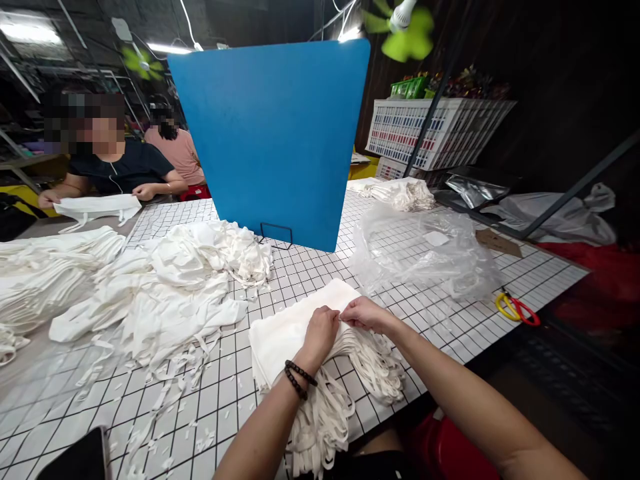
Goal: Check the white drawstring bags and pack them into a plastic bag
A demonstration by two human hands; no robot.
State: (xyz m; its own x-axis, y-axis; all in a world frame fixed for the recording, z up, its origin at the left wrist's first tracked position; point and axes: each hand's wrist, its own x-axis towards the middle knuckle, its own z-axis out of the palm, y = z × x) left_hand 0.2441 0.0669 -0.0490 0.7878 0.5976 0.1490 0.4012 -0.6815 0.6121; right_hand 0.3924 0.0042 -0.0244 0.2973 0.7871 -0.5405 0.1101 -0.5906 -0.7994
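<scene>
In front of me lies a neat stack of white cloth pieces point(287, 333), with many narrow straps point(373, 370) spilling off its near side. My left hand point(323, 328) rests on the stack, fingers bent and closed at the cloth's edge beside the straps. A dark beaded bracelet circles that wrist. Right beside it, my right hand point(364, 313) pinches at the same edge, thumb against forefinger. The fingertips of both hands nearly meet. Whatever small bit lies between them is too small to make out clearly.
A blue board point(275, 147) stands upright in a black wire holder. Loose white cloth point(170, 280) heaps at left, among scraps. At right are clear plastic bags point(420, 253) and scissors point(517, 309). A phone point(77, 457) lies lower left. Across the table, a person point(125, 167) holds white cloth.
</scene>
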